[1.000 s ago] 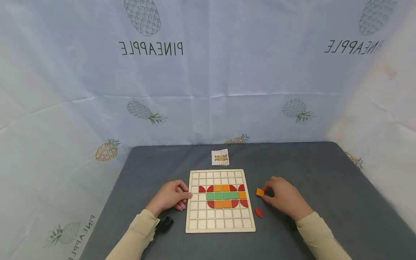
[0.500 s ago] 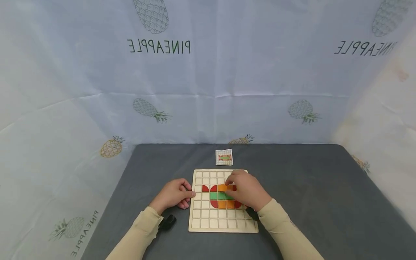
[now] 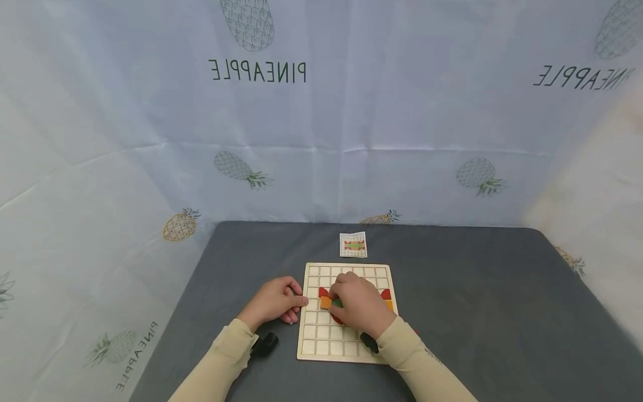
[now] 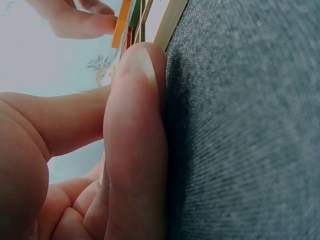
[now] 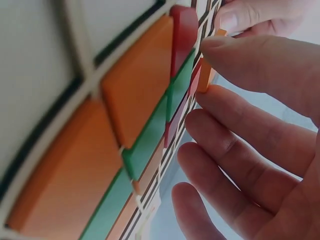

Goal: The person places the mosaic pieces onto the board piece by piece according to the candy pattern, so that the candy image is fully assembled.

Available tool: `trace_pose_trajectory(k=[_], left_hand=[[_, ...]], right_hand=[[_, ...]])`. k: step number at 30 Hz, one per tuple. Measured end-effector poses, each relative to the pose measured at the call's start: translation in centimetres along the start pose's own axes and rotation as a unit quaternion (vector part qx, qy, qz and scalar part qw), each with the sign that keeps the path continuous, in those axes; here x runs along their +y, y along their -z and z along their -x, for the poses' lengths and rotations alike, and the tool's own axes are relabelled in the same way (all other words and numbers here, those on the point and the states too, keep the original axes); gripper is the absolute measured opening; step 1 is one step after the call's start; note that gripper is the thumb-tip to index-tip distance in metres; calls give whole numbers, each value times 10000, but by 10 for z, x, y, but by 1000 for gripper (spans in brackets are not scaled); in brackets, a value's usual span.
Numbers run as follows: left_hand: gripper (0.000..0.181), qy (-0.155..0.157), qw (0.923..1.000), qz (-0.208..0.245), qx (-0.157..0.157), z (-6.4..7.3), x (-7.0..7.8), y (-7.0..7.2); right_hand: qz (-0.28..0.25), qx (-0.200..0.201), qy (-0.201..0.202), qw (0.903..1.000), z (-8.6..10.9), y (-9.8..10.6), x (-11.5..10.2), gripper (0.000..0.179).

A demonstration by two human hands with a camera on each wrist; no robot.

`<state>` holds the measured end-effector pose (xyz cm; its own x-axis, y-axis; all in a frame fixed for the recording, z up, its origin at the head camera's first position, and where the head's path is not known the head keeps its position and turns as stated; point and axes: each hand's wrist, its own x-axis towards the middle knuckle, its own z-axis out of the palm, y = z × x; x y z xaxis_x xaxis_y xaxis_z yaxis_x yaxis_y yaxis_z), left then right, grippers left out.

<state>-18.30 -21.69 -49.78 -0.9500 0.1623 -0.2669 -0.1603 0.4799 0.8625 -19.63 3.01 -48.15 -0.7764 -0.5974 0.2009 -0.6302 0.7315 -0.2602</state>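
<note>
Between thumb and index finger, my right hand (image 3: 363,304) pinches an orange square tile (image 3: 325,302) over the left part of the gridded wooden board (image 3: 315,347). The tile tilts slightly in the right wrist view, its orange edge (image 5: 205,75) close to the board's surface. My left hand (image 3: 271,301) holds the board's left edge, thumb tip at the rim and other fingers curled beside it. Red quarter-round tiles (image 3: 385,293), green squares (image 5: 146,142) and orange squares (image 5: 137,82) sit in the grid's cells. My right hand hides much of this pattern in the head view.
A small card (image 3: 354,245) printed with a coloured grid pattern lies behind the board on the dark grey table (image 3: 467,290). A red piece (image 3: 414,332) shows partly beside the right sleeve. A pineapple-print cloth (image 3: 321,111) hangs behind the table.
My right hand has carried the orange tile from the table right of the board leftward across it to the left cells. My left hand has stayed at the board's edge. The head view has shifted slightly.
</note>
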Motion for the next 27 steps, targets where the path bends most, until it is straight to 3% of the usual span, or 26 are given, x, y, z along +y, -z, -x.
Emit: trace_pose_trajectory(k=[12,21,27], left_hand=[[28,79,10000,-42,1,-2,0,0],[28,79,9999,-63,16,-3,0,-3],[28,31,10000,-34,-7,-2,1,0]], right_hand=[[-11,-182,-54,9998,-2,-2,-8,18],[182,55,94,9998,-2,-6,-10,13],[36,102,-17,9999,-2,0,-9,12]])
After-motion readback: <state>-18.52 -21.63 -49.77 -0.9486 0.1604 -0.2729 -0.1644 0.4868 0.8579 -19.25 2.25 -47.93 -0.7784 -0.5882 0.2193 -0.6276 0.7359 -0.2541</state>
